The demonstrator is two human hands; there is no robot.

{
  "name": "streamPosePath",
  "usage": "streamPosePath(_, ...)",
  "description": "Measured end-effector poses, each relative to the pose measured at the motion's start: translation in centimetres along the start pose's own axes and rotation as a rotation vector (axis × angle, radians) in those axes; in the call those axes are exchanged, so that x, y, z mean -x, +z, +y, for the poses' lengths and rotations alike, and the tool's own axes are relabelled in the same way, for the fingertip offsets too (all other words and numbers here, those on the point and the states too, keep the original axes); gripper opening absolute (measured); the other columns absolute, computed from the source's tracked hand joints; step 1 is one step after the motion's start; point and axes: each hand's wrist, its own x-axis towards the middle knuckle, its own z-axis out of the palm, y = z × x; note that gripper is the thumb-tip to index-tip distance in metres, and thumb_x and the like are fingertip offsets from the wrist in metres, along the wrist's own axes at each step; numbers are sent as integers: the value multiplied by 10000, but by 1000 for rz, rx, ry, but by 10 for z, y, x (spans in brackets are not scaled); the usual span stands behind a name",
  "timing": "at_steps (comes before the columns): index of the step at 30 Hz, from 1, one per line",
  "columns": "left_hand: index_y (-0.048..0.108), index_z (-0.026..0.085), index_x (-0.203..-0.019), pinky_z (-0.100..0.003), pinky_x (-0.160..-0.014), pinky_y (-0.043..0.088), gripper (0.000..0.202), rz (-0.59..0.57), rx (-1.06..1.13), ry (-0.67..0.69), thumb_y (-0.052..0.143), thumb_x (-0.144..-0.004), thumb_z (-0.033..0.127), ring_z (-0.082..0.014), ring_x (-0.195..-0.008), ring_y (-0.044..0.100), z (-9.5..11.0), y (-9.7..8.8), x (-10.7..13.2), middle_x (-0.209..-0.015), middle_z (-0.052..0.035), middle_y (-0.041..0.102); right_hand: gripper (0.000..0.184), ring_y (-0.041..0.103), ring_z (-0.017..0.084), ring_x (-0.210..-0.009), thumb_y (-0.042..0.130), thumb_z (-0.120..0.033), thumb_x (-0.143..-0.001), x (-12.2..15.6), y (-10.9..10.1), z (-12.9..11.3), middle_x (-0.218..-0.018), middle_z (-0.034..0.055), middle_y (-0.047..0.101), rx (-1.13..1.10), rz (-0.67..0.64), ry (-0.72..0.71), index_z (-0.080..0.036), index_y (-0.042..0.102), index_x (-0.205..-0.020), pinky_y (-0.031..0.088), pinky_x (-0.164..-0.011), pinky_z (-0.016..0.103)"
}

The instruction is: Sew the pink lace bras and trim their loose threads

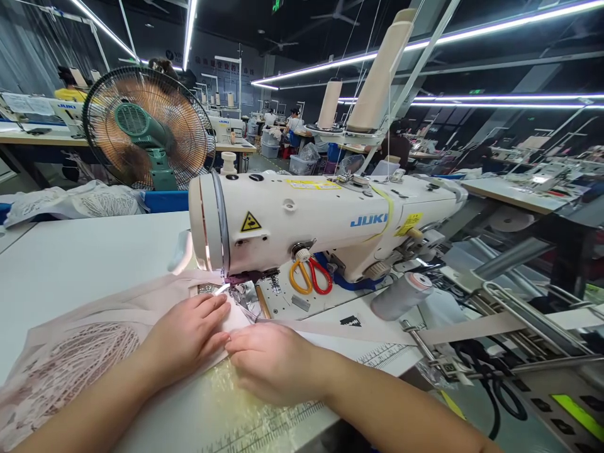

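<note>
A pale pink fabric piece (163,302) with a lace panel (89,352) lies on the table and runs under the head of a white JUKI sewing machine (264,214). My left hand (193,333) rests on this fabric just in front of the needle area, fingers lying flat and the thumb apart. Beside it, my right hand (278,362) is closed in a pinch at the fabric's edge, its fingertips close to my left thumb. A pale elastic band (330,327) stretches from near my right hand to a metal guide at the right. The stitching point is partly hidden.
Orange-and-red-handled scissors (311,277) rest by the machine bed. Nearby are a razor blade (350,321), a grey thread cone (403,296) and a printed ruler strip (283,418). A large fan (148,129) stands behind the table. Other people work farther back.
</note>
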Motion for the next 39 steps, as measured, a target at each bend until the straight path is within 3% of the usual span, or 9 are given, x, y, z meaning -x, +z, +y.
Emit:
streamPosePath(9, 592, 136, -1218, -430, -860, 485, 458, 7, -58, 20, 366, -931, 413, -291, -1071, 572, -9, 8, 1, -1274, -114, 588, 194, 554, 161, -1002, 457, -285, -870, -2, -3, 1, -975, 76, 634, -4, -19, -8, -138, 577, -834, 457, -911, 277)
streamPosePath(13, 607, 134, -1198, -422, -793, 505, 440, 3, -96, 39, 407, -917, 407, -295, -1008, 590, -16, 7, -1, -1222, -110, 624, 196, 551, 164, -991, 466, -288, -865, -3, -4, 2, -1006, 71, 635, 26, 7, -4, -135, 587, -839, 457, -905, 274)
streamPosePath(18, 681, 133, -1016, -488, -923, 431, 328, 149, -113, 146, 390, -920, 252, -277, -997, 603, -4, -4, -1, -1094, -95, 685, 218, 590, 153, -926, 449, -287, -879, 1, -5, 6, -975, 45, 673, 45, 119, 11, -142, 597, -811, 482, -828, 274)
streamPosePath(20, 685, 139, -983, -451, -975, 400, 313, 211, -106, 221, 384, -904, 168, -249, -1032, 599, 8, -7, 3, -1065, -78, 697, 235, 608, 151, -879, 449, -302, -886, 4, -6, 7, -918, 31, 687, 71, 144, 57, -151, 599, -785, 489, -769, 281)
streamPosePath(22, 664, 140, -1053, -405, -983, 399, 300, 215, -122, 272, 417, -883, 149, -231, -1053, 594, 20, -6, 9, -1102, -72, 687, 244, 614, 159, -825, 471, -330, -876, 5, -8, 7, -891, 36, 693, 109, 119, 127, -157, 603, -766, 488, -708, 289)
streamPosePath(25, 630, 182, -1130, -439, -1042, 336, 349, 196, -123, 212, 381, -890, 136, -221, -1074, 581, 28, 1, 18, -1165, -49, 660, 256, 610, 173, -757, 530, -389, -841, 6, -11, 4, -944, 42, 692, 160, 28, 233, -157, 611, -766, 469, -604, 291)
streamPosePath(30, 644, 191, -1094, -435, -1131, 177, 372, 222, -100, 192, 312, -932, 137, -195, -1106, 559, 21, 12, 22, -1155, -42, 665, 278, 631, 157, -760, 519, -419, -849, 6, -11, 0, -1161, 30, 638, 158, -78, 301, -157, 610, -831, 419, -499, 272)
streamPosePath(39, 541, 199, -1265, -428, -1044, 361, 419, 78, -86, 240, 363, -895, 115, -213, -1153, 542, -7, 11, 18, -1263, -64, 603, 310, 637, 163, -777, 499, -428, -861, 5, -11, -1, -1323, 52, 536, 179, -117, 327, -158, 609, -968, 392, -465, 267)
